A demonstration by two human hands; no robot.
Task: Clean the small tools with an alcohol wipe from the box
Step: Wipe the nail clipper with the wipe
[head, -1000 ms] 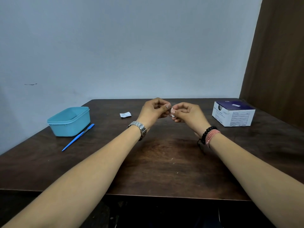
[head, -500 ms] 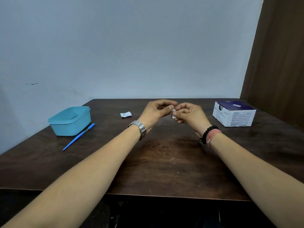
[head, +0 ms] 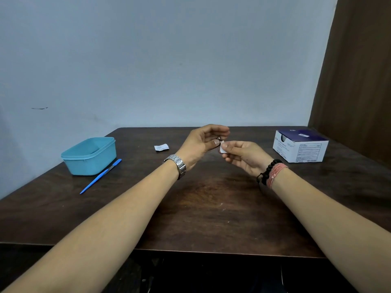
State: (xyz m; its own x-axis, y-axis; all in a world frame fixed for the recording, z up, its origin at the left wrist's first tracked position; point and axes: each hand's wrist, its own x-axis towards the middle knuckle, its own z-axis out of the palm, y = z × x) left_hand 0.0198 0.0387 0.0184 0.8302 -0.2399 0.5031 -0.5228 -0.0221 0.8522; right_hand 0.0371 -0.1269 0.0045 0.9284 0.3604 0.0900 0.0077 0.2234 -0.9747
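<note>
Wipe (head: 222, 147) pinched in right hand (head: 243, 156), raised mid-table against a tiny metal tool (head: 218, 137) nipped between left hand (head: 203, 142) thumb and fingertips — probably so both can rub it. Box (head: 300, 146) right; blue tool (head: 100, 176) waits beside tub (head: 90, 155).

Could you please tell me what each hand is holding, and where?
The right hand pinches a white wipe by its edge; the left hand holds something tiny at its fingertips, unidentifiable.

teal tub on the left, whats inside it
Only part of the teal tub's inside shows: bare inner wall and a patch of floor, nothing visibly lying there. Its near wall hides the rest. A blue tool lies outside, against its front corner.
</note>
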